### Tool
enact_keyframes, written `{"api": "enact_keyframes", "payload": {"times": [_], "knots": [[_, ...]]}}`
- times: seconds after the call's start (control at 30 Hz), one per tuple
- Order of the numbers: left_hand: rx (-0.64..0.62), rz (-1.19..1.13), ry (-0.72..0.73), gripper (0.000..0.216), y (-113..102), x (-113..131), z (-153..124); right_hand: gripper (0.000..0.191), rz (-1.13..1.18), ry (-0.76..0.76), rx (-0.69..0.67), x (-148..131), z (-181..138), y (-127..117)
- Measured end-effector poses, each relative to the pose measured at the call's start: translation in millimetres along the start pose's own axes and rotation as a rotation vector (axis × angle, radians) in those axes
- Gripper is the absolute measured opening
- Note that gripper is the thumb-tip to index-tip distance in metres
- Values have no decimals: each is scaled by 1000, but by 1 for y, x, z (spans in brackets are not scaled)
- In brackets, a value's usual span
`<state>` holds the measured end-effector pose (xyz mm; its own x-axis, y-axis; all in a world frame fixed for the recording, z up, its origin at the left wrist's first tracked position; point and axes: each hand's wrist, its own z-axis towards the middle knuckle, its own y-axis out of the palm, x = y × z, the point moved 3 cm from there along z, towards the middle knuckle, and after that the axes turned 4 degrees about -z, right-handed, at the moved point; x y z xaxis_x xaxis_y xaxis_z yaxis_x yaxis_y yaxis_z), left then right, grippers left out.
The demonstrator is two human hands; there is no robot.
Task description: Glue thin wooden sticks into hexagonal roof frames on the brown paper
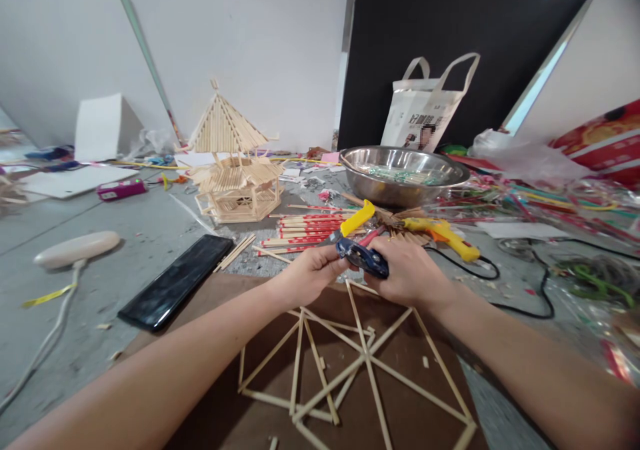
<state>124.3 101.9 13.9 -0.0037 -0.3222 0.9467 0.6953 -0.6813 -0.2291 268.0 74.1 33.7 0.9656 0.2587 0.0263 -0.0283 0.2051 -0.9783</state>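
My right hand [410, 277] is closed around blue-handled cutters [364, 257] with a yellow tip, held over the far edge of a brown board [220, 423]. My left hand [310, 273] is pinched next to the cutter's jaws on something small I cannot make out. Below both hands lies a flat frame of thin wooden sticks [360, 357], glued in a star-like web on the board.
A wooden stick pavilion model [233, 163] stands at the back. A black phone [177, 280] lies left of the board. A steel bowl [400, 170], a yellow glue gun [440, 231] with its black cord, red-wrapped chopsticks [307, 230] and a white tote bag [425, 113] lie beyond.
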Motion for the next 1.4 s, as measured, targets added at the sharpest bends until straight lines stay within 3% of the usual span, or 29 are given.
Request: {"api": "enact_keyframes", "payload": {"times": [0.3,0.47,0.67,0.8,1.07,1.4], "knots": [[-13,57,-33,33,1,-1,-1,21,-72,2,45,2,-1,1],[3,166,-80,27,-1,0,-1,19,-138,102,76,11,3,3],[-82,456,-250,25,-16,-11,4,43,-232,272,34,28,8,9],[-77,633,-284,23,-21,-14,5,56,-278,232,-9,28,10,14],[-121,621,-342,26,-16,-12,3,65,-323,164,-25,34,10,31],[-122,684,-314,30,-13,-18,3,62,-342,100,-8,33,9,38]]}}
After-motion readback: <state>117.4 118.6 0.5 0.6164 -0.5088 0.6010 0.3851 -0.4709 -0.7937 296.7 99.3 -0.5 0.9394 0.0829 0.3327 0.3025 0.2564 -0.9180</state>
